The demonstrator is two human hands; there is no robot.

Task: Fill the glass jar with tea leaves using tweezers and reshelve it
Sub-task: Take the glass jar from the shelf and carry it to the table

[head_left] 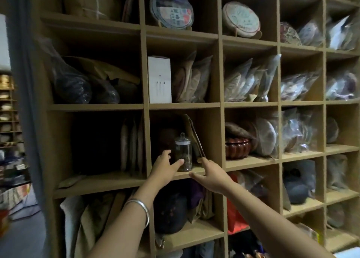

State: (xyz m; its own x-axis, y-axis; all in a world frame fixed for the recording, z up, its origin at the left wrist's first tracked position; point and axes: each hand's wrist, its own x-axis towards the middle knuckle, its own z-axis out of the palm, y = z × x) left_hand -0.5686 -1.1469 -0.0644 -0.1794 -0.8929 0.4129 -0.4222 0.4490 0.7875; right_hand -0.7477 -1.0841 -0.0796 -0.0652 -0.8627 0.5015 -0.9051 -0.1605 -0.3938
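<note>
A small glass jar point(183, 154) with a knobbed glass lid stands upright near the front edge of a shelf compartment point(196, 173), with dark tea leaves in its lower part. My left hand point(165, 168) reaches in from the left with fingers spread, its thumb tip at the jar's lower left side. My right hand point(211, 175) is open just right of the jar, fingers extended over the shelf edge and apart from the glass. Neither hand grips the jar. No tweezers are in view.
The wooden cubby shelving point(222, 105) holds bagged tea cakes, a white box point(159, 79) one compartment above the jar, a dark lobed bowl point(237, 147) to the right, and flat packets point(196, 138) leaning just behind the jar. A grey curtain point(25, 101) hangs at the left.
</note>
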